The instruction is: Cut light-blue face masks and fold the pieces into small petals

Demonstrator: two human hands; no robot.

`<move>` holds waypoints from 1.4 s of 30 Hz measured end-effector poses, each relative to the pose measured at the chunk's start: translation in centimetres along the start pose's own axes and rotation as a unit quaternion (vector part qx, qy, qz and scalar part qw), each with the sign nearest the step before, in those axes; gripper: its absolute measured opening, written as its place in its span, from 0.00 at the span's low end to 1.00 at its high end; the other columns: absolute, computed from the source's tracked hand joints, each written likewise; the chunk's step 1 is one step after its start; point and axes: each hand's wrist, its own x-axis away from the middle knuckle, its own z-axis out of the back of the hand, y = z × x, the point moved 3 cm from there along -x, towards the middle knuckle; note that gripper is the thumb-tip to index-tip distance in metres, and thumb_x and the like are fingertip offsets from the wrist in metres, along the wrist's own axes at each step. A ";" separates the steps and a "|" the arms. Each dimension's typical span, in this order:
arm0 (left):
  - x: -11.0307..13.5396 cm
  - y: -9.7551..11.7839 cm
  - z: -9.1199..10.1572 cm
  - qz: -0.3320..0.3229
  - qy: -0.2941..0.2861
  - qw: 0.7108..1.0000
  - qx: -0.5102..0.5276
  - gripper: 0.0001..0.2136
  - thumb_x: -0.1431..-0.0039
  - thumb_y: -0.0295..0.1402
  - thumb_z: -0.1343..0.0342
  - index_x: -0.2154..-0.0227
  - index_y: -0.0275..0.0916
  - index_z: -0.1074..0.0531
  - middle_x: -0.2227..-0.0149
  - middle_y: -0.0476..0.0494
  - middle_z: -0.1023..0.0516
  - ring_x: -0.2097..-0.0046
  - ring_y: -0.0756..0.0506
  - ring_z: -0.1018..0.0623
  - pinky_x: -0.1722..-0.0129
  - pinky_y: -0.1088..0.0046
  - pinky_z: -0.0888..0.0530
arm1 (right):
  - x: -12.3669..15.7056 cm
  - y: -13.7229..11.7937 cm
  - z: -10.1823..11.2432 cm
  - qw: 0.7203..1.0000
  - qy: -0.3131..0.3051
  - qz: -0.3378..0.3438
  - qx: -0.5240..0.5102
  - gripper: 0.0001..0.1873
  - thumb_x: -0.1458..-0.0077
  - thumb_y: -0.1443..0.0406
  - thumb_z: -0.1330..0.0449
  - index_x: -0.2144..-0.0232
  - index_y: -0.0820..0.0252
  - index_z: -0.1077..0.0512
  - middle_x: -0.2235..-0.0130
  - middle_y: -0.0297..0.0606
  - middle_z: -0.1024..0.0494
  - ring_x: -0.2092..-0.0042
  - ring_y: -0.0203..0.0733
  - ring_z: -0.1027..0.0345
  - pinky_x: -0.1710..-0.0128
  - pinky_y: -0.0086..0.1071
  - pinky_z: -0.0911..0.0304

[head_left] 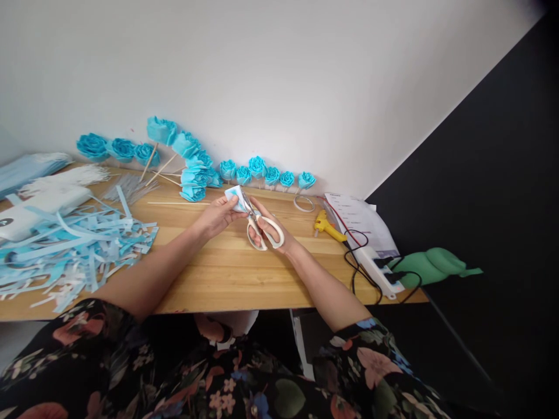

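Note:
Above the middle of the wooden table (244, 273), my left hand (218, 216) pinches a small folded piece (236, 199), white with light blue, perhaps paper or fabric. My right hand (273, 233) grips a pair of scissors (276, 234) by their cream-coloured handles, with fingers through the loops. The metal blades point up and left and lie against the right side of the folded piece. Whether the blades are apart is hard to make out. Behind both hands, several blue handmade flowers (192, 169) on thin sticks lie and stand along the wall.
Cut blue and white strips (87, 244) are heaped at the left, beside a white bundle (52, 203). At the right are a tape roll (304, 203), a yellow glue gun (328, 226), printed sheets (360, 218), a power strip (379, 270) with black cords, and a green bag-like object (432, 266).

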 end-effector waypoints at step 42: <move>0.5 -1.3 -0.7 -0.004 -0.042 0.998 -0.049 0.14 0.51 0.38 0.29 0.65 0.33 0.19 0.66 0.42 0.16 0.64 0.46 0.18 0.58 0.69 0.22 | -0.2 0.2 0.3 0.999 0.033 0.017 -0.030 0.50 0.44 0.45 0.37 0.29 0.50 0.54 0.73 0.29 0.26 0.78 0.32 0.38 0.80 0.26 0.39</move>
